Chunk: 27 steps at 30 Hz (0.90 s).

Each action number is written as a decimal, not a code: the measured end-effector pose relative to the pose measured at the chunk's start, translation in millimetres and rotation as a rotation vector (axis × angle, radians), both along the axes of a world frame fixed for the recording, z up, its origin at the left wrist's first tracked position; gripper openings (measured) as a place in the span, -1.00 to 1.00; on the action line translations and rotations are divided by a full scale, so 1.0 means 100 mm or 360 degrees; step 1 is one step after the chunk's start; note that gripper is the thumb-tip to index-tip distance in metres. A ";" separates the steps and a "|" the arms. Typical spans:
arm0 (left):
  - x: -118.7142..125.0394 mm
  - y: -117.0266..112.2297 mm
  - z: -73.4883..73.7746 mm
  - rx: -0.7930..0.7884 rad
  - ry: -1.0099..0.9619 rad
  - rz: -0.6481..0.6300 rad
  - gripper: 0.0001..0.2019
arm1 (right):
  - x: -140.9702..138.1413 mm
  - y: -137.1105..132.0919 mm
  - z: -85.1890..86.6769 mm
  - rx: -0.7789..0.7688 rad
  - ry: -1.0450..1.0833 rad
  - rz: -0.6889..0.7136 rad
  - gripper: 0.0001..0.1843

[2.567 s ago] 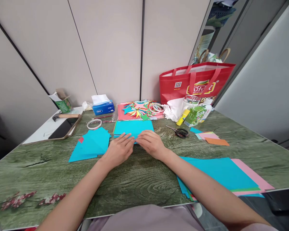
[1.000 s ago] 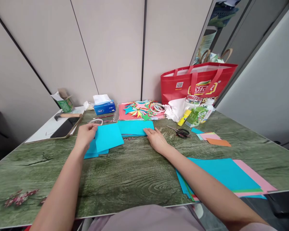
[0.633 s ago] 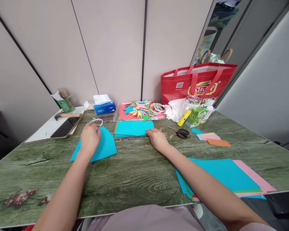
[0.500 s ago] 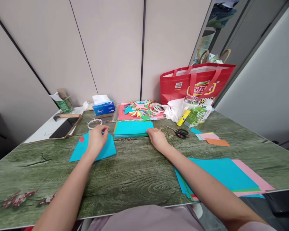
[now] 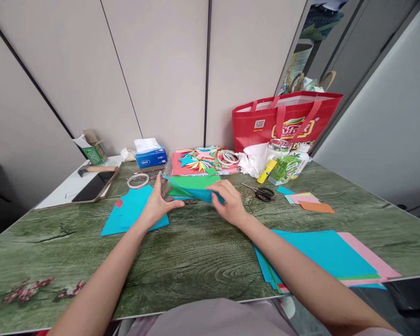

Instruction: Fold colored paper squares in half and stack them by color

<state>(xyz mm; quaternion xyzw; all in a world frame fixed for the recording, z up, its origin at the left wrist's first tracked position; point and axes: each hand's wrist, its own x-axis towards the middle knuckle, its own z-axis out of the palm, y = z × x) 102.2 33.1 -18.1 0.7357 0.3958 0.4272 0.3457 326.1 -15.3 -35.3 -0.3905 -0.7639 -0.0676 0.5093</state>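
A blue paper sheet is lifted off a small stack at the middle of the green table. My left hand pinches its left end and my right hand pinches its right end. A green sheet lies uncovered below it. Left of my left hand sits a pile of folded blue papers.
Scissors lie right of my right hand. Large blue and pink sheets sit at the near right edge. Behind are coloured paper cut-outs, a tape ring, a tissue box, a glue stick, a red bag and a phone.
My left hand carried a folded blue sheet left, laid it on the pile, then came back to the centre stack. Both hands now lift the top blue sheet, uncovering green paper.
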 end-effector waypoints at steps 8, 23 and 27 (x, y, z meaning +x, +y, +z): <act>0.11 -0.18 0.15 0.0261 0.0269 -0.0426 0.13 | -0.12 -0.09 0.08 -0.0336 0.0024 0.0483 -0.71; 0.20 -0.31 0.13 -0.0421 -0.0146 -0.0604 -0.32 | -0.21 -0.06 0.05 -0.0888 0.0966 0.0637 -0.46; 0.21 -0.33 0.17 -0.0553 -0.0190 -0.0469 -0.42 | -0.21 -0.05 0.03 -0.0777 0.1057 0.0471 -0.41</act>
